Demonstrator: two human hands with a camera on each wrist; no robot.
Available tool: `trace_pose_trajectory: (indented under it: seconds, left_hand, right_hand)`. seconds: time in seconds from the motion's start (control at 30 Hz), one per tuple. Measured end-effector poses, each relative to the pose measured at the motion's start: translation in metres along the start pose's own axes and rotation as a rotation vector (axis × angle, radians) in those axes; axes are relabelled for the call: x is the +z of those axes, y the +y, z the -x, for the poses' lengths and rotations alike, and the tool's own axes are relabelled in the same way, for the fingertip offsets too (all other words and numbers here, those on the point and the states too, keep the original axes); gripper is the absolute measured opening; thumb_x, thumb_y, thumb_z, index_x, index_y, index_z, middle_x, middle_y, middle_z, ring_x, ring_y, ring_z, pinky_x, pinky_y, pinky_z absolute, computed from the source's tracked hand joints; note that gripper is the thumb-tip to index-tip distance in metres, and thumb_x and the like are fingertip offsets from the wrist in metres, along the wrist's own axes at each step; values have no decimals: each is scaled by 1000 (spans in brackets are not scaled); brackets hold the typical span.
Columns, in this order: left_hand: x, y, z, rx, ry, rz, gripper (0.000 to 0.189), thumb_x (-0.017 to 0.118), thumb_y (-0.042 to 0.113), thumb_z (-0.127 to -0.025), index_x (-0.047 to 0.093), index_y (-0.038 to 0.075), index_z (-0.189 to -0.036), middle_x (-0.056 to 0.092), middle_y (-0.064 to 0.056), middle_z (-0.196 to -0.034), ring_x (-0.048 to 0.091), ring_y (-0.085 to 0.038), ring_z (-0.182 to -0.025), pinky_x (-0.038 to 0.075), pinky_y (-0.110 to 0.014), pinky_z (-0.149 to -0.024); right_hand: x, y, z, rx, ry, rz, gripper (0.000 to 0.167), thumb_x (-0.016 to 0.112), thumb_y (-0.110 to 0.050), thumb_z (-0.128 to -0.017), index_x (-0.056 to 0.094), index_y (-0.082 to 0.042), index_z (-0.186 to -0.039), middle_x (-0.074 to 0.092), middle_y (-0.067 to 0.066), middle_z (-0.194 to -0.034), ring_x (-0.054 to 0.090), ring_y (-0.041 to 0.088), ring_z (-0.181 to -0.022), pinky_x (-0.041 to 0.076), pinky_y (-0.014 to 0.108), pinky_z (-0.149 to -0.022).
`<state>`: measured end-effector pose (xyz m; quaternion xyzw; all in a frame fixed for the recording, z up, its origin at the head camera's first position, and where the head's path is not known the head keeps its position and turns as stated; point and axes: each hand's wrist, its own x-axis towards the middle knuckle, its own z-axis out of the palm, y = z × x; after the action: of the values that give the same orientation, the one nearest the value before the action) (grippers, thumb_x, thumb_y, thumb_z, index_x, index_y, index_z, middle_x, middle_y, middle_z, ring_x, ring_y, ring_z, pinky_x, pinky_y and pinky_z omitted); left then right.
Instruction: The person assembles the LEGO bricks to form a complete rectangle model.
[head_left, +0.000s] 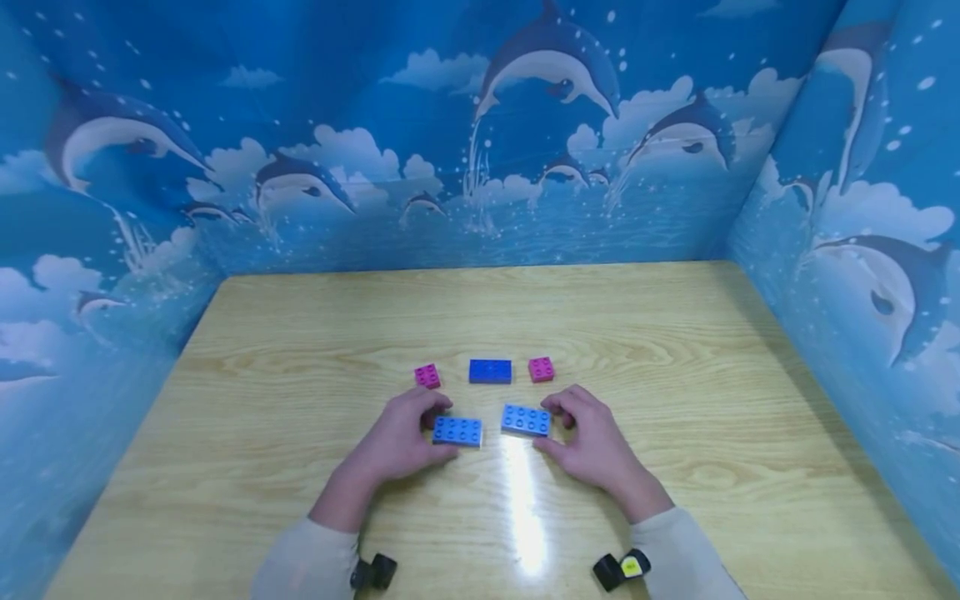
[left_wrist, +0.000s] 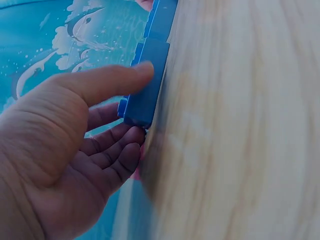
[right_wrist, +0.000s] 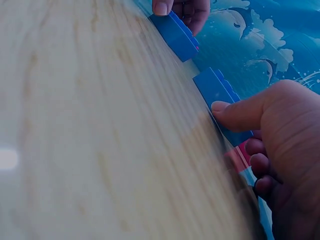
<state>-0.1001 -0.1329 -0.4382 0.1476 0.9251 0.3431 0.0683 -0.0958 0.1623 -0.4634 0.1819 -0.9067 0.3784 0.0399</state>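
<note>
Two light-blue eight-stud toy bricks lie side by side, a gap between them, studs up. My left hand (head_left: 405,429) pinches the left light-blue brick (head_left: 457,431), thumb on the near side and fingers on the far side. At the right light-blue brick (head_left: 526,420), my right hand (head_left: 592,437) pinches its right end the same way. In the left wrist view the thumb lies across the blue brick (left_wrist: 150,92); the right wrist view shows the thumb on the near face of its brick (right_wrist: 212,90). The fingertips behind both bricks are partly hidden.
Behind the hands lie a dark-blue brick (head_left: 491,372), a small pink brick (head_left: 427,376) on the left and another pink brick (head_left: 542,369) on the right. The wooden table (head_left: 300,325) meets a dolphin-printed curtain (head_left: 450,225) at its back and sides.
</note>
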Motion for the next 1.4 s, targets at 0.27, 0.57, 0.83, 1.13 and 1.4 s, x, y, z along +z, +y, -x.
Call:
trace_pose_trajectory:
  seconds: [0.27,0.57,0.83,1.13,1.4]
  left_hand:
    - [2,-4,-4,-4,-4,14,42,92,19,-70,70,9,-104,57,6,-89,55,-11,-81,51,-29,-74]
    - [8,-4,-8,-55,-3,17,44,91,22,-72,69,8,-107,57,6,-90,54,-12,-81,50,-28,-73]
    - [10,-4,-11,-36,3,24,44,90,23,-74,69,6,-108,57,5,-90,54,-13,-81,50,-30,-73]
    - [11,-1,-16,-44,13,5,44,89,25,-75,69,7,-109,57,4,-90,53,-14,-81,49,-30,-72]
    - [12,1,-18,-45,3,5,43,88,26,-77,69,8,-111,58,5,-93,54,-12,-84,50,-30,-75]
  right_hand:
    - [-1,2,-2,-2,-23,-24,39,89,-10,-73,69,-10,-106,57,-5,-90,52,12,-80,50,29,-71]
    - [-2,4,-6,7,-50,-10,38,87,-11,-75,69,-10,-109,56,-5,-88,51,12,-78,49,28,-67]
    - [-2,4,-10,16,-69,-5,38,86,-12,-78,69,-11,-111,56,-6,-90,51,12,-79,49,28,-69]
    - [-1,4,-17,21,-91,-23,37,85,-14,-79,69,-12,-113,57,-4,-90,52,13,-80,49,30,-70]
    - [1,1,-21,19,-107,-22,39,84,-13,-80,69,-11,-115,56,-5,-91,52,13,-81,49,30,-69]
